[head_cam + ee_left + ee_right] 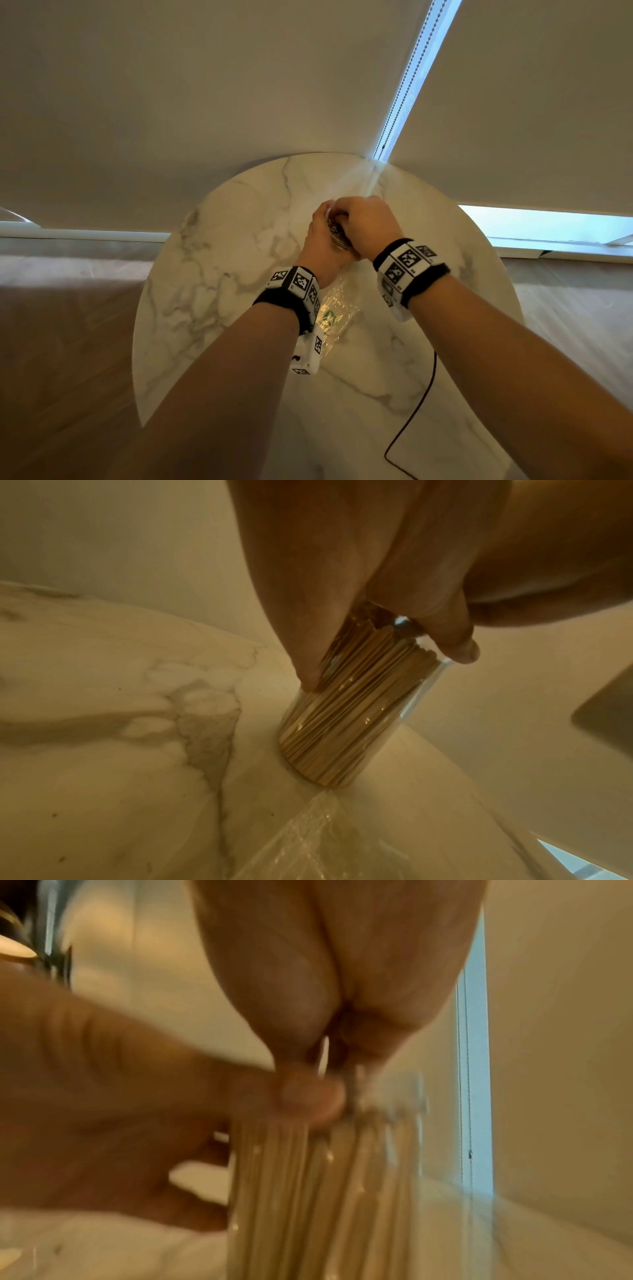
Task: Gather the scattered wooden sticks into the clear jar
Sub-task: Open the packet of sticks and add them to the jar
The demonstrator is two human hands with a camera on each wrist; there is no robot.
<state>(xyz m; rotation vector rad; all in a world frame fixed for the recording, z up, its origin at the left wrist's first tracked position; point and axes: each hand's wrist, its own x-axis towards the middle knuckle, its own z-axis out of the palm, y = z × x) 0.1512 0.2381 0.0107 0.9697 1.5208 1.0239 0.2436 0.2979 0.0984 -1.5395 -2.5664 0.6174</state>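
The clear jar (346, 712) stands upright on the marble table (222, 274), packed with wooden sticks (359, 674) standing on end. My left hand (322, 240) grips the jar's side from the left, its fingers (301, 653) curled round the glass. My right hand (363, 219) sits over the jar's mouth, fingertips bunched downward. In the blurred right wrist view its thumb and finger pinch a thin pale stick (323, 1053) just above the bundle in the jar (325, 1191). No loose sticks show on the table.
A crumpled clear plastic wrapper (337, 315) lies on the table just in front of the jar, between my wrists. A black cable (421, 401) trails across the near right of the table. Window blinds hang close behind the far edge.
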